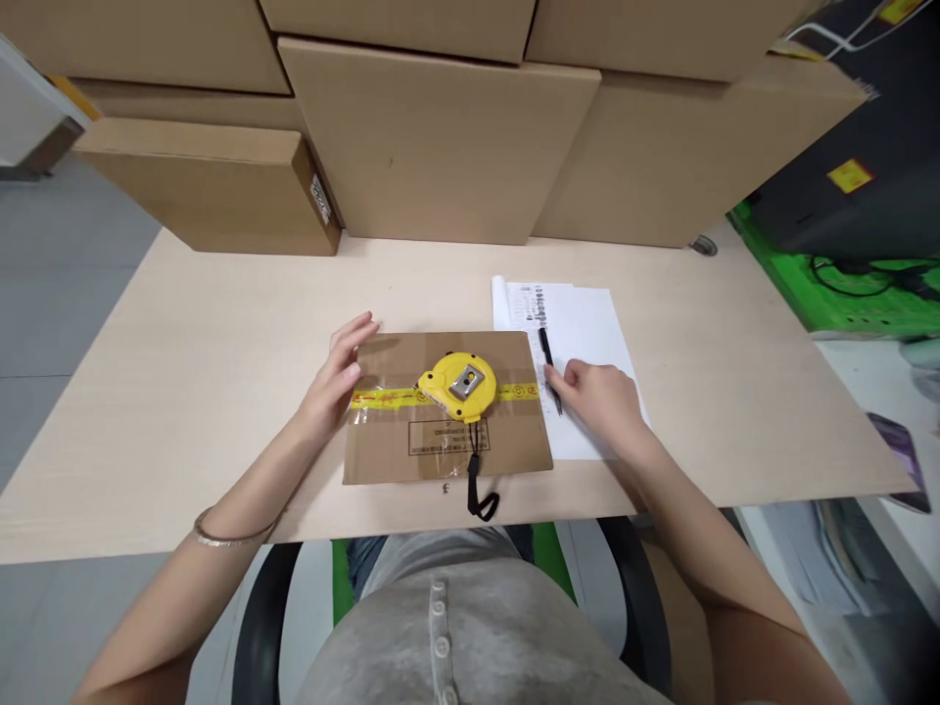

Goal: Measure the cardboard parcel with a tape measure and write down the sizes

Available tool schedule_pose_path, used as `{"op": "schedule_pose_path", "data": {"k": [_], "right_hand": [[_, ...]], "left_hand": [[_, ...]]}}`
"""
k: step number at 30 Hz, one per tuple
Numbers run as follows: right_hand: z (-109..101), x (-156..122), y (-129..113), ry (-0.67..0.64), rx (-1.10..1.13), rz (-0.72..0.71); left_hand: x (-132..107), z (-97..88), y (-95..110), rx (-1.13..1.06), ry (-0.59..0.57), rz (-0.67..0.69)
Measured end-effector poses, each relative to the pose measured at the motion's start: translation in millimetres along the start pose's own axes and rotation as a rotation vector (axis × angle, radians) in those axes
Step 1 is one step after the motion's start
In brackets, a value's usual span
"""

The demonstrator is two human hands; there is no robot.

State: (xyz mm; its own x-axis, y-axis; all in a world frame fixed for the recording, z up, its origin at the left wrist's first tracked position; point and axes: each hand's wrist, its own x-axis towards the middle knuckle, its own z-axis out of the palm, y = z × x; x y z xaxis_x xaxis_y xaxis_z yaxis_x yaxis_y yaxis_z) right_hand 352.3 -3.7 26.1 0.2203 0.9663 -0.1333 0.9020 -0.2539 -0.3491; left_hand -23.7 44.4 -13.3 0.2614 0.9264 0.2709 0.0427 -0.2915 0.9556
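Observation:
A flat brown cardboard box (pixel 389 450) lies near the table's front edge, with yellow printed tape across it. On top of it rests a yellow tape measure (pixel 485 377), its black wrist strap (pixel 473 485) hanging over the box's front edge. My left hand (pixel 334 382) is at the box's left side, fingers stretched out along its edge. Just right of the box, my right hand (pixel 598 397) has its fingers curled, with the fingertips at a black pen (pixel 544 345). The pen slants over a white paper pad (pixel 587 318) bearing handwriting; part of the box's right edge borders the paper.
Large cardboard boxes (pixel 441 147) stand stacked along the table's back, with a smaller box (pixel 220 191) at left. A green crate (pixel 844 304) with black cables is at right. Beyond the right edge lies a phone (pixel 897 455). A chair armrest (pixel 265 617) is below the table.

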Motion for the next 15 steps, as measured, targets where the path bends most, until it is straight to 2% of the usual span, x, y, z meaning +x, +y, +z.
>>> {"op": "schedule_pose_path", "data": {"k": [2, 4, 6, 8, 10, 15], "right_hand": [[-8.0, -6.6, -14.0, 0.148, 0.084, -0.102], [-13.7, -15.6, -33.2, 0.295, 0.162, -0.333], [-15.3, -24.7, -55.1, 0.341, 0.142, -0.584], [-13.8, -31.7, -75.6, 0.285, 0.083, -0.73], [-11.8, -35.5, -92.2, 0.173, 0.109, -0.769], [-14.2, -35.9, -124.7, -0.263, 0.444, -0.636]], "left_hand": [[-2.4, -2.3, -2.6, 0.0, -0.054, 0.026], [-3.9, -3.0, -5.8, -0.009, -0.101, 0.032], [-5.0, -2.0, -8.0, -0.018, -0.135, 0.027], [-5.8, -0.2, -8.2, -0.045, -0.149, 0.025], [-5.8, 1.2, -6.5, -0.079, -0.152, 0.017], [-3.4, -1.8, -1.1, -0.139, -0.205, -0.045]]}}
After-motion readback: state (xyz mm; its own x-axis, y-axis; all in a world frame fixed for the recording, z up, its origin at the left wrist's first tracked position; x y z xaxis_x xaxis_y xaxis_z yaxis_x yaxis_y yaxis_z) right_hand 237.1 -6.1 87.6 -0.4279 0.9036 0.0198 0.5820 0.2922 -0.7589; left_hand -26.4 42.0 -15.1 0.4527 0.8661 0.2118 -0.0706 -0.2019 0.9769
